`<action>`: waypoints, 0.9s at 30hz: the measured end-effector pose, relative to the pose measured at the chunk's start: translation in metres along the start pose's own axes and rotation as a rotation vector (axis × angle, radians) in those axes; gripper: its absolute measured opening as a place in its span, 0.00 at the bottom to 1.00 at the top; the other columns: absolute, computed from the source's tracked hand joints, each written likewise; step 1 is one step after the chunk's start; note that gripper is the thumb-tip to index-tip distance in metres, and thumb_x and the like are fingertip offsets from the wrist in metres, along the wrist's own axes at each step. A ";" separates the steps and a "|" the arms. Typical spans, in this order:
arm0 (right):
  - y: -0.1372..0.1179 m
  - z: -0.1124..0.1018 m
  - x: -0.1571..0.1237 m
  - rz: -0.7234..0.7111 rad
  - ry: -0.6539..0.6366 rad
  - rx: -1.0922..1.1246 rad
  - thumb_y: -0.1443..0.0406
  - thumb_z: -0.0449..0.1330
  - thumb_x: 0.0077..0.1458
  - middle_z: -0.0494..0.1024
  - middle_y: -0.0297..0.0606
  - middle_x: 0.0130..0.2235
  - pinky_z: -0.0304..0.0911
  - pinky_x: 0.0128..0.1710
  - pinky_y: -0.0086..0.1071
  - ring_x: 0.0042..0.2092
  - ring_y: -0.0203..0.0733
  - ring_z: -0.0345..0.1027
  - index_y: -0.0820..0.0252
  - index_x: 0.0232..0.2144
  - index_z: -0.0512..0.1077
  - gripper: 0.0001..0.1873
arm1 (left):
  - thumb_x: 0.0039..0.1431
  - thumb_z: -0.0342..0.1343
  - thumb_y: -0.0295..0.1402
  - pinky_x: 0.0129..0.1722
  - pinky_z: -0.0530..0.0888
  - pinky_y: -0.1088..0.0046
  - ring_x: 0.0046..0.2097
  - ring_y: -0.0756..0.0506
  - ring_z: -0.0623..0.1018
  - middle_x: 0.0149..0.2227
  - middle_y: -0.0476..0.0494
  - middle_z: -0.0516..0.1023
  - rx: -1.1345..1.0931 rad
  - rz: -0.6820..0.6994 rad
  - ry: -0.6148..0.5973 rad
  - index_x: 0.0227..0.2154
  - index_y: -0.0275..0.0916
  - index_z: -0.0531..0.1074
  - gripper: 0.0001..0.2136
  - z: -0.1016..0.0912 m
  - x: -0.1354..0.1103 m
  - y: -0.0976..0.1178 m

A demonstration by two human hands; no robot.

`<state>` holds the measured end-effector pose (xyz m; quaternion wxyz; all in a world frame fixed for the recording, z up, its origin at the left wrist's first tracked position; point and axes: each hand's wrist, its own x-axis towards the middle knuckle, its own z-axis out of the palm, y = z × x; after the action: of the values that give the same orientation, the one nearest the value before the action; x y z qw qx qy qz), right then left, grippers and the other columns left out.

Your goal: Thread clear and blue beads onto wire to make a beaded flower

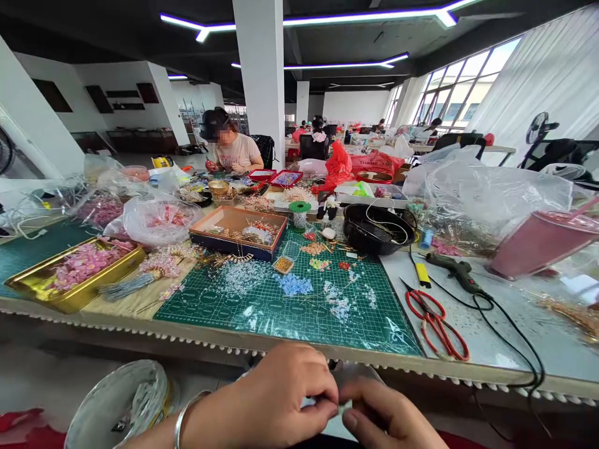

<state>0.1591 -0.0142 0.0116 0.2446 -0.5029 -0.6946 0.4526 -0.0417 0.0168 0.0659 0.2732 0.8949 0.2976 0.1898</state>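
Both hands meet low in front of the table's near edge. My left hand, with a silver bangle on its wrist, has thumb and forefinger pinched together. Whatever lies in that pinch is too small to make out. Close beside it, my right hand is also closed at the fingertips, its contents hidden. Beyond them on the green cutting mat lie a heap of blue flower pieces, pale blue-white petals, clear beads and a small box of gold beads.
Red-handled scissors and a glue gun with a trailing cord lie right. A gold tray of pink flowers stands left, a brown box and black bowl behind. A bucket is below left. A co-worker sits opposite.
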 end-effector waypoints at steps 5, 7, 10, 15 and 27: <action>-0.008 -0.001 -0.003 0.114 0.104 0.088 0.66 0.55 0.47 0.62 0.29 0.20 0.51 0.22 0.26 0.24 0.34 0.55 0.56 0.21 0.63 0.06 | 0.50 0.55 0.23 0.31 0.63 0.77 0.29 0.52 0.71 0.24 0.50 0.73 -0.010 0.001 0.036 0.24 0.36 0.70 0.03 0.004 0.005 0.001; -0.010 -0.004 -0.005 0.143 0.125 0.102 0.66 0.55 0.46 0.60 0.28 0.19 0.48 0.21 0.26 0.23 0.34 0.53 0.56 0.20 0.61 0.06 | 0.51 0.55 0.24 0.30 0.63 0.78 0.29 0.52 0.70 0.24 0.50 0.72 -0.031 -0.013 0.022 0.24 0.36 0.69 0.03 0.005 0.007 0.000; -0.010 -0.010 -0.011 0.147 0.175 0.167 0.63 0.54 0.48 0.56 0.26 0.19 0.45 0.21 0.27 0.22 0.33 0.49 0.56 0.21 0.59 0.08 | 0.55 0.54 0.27 0.31 0.64 0.78 0.30 0.52 0.71 0.25 0.51 0.72 -0.019 -0.063 0.019 0.25 0.37 0.70 0.04 0.003 0.018 -0.007; -0.008 -0.015 -0.020 0.133 0.195 0.243 0.62 0.53 0.49 0.55 0.26 0.20 0.45 0.23 0.28 0.23 0.34 0.48 0.56 0.21 0.57 0.09 | 0.63 0.47 0.31 0.37 0.68 0.74 0.36 0.49 0.74 0.33 0.50 0.77 0.330 -0.129 0.045 0.34 0.42 0.74 0.10 0.005 0.085 -0.035; 0.028 -0.031 -0.046 0.203 0.273 0.352 0.60 0.55 0.49 0.55 0.27 0.21 0.46 0.24 0.28 0.24 0.33 0.47 0.57 0.22 0.57 0.11 | 0.62 0.52 0.36 0.45 0.73 0.60 0.46 0.44 0.74 0.50 0.39 0.71 0.460 -0.124 -0.165 0.48 0.37 0.68 0.14 0.079 0.217 -0.084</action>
<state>0.2141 -0.0427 0.0071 0.3734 -0.5763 -0.5114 0.5167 0.1250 0.1817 -0.0072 0.0970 0.9259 0.3641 0.0260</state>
